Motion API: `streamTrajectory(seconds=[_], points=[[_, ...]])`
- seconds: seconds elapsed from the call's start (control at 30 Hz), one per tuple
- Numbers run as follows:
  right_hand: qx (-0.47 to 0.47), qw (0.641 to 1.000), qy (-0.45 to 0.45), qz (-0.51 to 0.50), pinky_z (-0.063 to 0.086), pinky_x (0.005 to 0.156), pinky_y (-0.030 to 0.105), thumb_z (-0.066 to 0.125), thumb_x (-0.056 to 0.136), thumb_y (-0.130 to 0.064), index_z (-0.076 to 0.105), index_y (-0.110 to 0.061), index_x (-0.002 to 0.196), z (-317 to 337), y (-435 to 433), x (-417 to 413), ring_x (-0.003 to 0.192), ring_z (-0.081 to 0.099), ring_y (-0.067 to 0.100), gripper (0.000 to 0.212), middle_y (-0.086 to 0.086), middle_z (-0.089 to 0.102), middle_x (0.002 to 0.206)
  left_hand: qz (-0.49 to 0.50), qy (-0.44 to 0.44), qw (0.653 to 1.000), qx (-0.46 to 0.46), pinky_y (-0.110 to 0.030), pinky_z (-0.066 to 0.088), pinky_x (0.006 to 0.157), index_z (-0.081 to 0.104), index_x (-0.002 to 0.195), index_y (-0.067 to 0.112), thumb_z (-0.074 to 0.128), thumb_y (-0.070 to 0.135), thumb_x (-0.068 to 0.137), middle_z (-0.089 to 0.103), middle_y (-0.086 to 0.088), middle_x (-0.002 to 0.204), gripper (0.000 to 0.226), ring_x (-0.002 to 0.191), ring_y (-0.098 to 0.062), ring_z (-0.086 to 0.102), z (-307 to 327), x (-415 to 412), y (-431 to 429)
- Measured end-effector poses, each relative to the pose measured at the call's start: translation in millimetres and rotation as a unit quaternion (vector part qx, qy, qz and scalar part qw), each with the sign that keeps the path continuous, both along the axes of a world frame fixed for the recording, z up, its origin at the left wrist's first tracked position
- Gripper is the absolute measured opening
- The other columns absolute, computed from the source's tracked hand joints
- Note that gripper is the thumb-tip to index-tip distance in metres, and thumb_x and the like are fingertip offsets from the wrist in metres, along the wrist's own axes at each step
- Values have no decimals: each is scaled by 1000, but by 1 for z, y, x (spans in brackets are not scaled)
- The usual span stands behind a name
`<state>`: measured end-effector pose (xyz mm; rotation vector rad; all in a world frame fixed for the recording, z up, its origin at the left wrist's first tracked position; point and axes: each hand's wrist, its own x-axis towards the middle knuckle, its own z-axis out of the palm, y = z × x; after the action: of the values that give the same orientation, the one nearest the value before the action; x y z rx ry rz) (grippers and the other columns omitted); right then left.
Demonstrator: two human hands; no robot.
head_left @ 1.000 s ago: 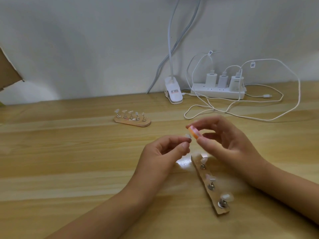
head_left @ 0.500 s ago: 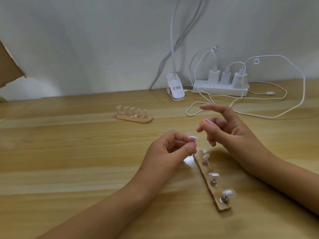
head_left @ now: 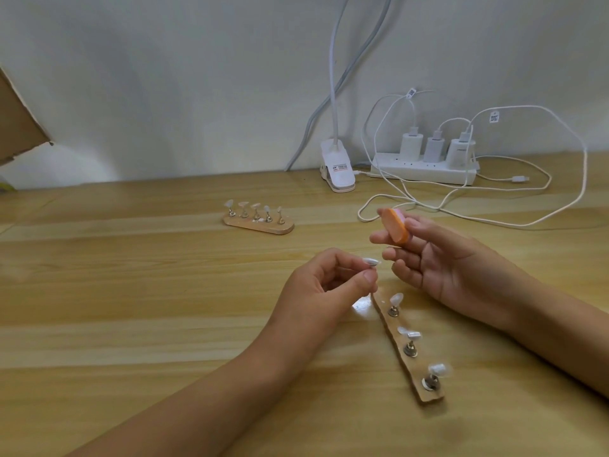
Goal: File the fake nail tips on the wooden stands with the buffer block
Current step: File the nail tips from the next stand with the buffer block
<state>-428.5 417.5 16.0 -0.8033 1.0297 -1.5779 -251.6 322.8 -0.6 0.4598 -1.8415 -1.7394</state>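
My left hand (head_left: 324, 285) pinches a small peg topped with a clear nail tip (head_left: 371, 261) between thumb and forefinger, just above the near wooden stand (head_left: 398, 351). That stand lies lengthwise on the table and carries three more nail tips on metal pegs. My right hand (head_left: 438, 258) holds the orange and pink buffer block (head_left: 394, 225) between thumb and fingertips, raised a little above and to the right of the pinched tip, apart from it. A second wooden stand (head_left: 258, 222) with several nail tips sits farther back at the centre.
At the back right lie a white power strip (head_left: 425, 171) with three chargers and looping white cables (head_left: 494, 206). A white lamp clip (head_left: 337, 169) stands against the wall. A piece of cardboard (head_left: 16, 123) juts in at the far left.
My right hand has drawn the buffer block up and away from the nail tip and turned it so its orange face shows. My left hand still pinches the tip in about the same place.
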Motion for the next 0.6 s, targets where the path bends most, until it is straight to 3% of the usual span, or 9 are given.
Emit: streamTrajectory(seconds=[0.1, 0.2, 0.33, 0.43, 0.5, 0.6], points=[[-5, 1000, 21, -5, 56, 71, 19, 63, 85, -37, 66, -24, 126, 0, 0, 1, 77, 66, 8, 43, 4, 71, 94, 2, 1, 1000, 3, -13, 49, 72, 71, 84, 24, 70, 13, 88, 73, 4, 80, 12, 79, -6, 68, 0, 0, 0], [-8, 1000, -24, 13, 55, 68, 16, 70, 80, -43, 70, -19, 121, 1, 1, -1, 72, 63, 6, 47, 2, 68, 87, 1, 4, 1000, 5, -11, 48, 69, 70, 87, 19, 69, 12, 88, 73, 3, 80, 7, 78, -4, 68, 0, 0, 1], [-9, 996, -83, 30, 57, 66, 15, 93, 60, -38, 71, -11, 119, 3, 2, -6, 72, 67, 6, 69, 4, 70, 90, -1, 2, 1000, 6, -10, 47, 69, 70, 87, 20, 69, 14, 88, 73, 4, 79, 6, 77, -3, 67, 1, 1, 1], [-17, 996, -83, 9, 57, 66, 16, 94, 56, -37, 74, -11, 114, 3, 2, -7, 79, 71, 8, 67, 6, 73, 96, 4, 1, 1000, 7, -11, 48, 69, 70, 85, 22, 70, 14, 88, 73, 2, 81, 8, 78, -4, 68, 1, 1, 1], [-24, 998, -54, -13, 58, 72, 18, 86, 68, -38, 73, -11, 113, 2, 2, -6, 94, 72, 14, 53, 10, 73, 108, 4, 2, 1000, 7, -11, 48, 69, 70, 86, 20, 69, 14, 88, 74, 1, 86, 7, 79, -5, 68, 2, 1, 1], [-30, 991, 95, -85, 55, 78, 19, 71, 80, -35, 70, -15, 109, -3, 0, 2, 104, 68, 15, 35, 6, 73, 109, 4, 1, 1000, 7, -11, 48, 70, 69, 86, 19, 69, 13, 88, 74, 2, 87, 7, 79, -5, 68, 2, 1, 2]])
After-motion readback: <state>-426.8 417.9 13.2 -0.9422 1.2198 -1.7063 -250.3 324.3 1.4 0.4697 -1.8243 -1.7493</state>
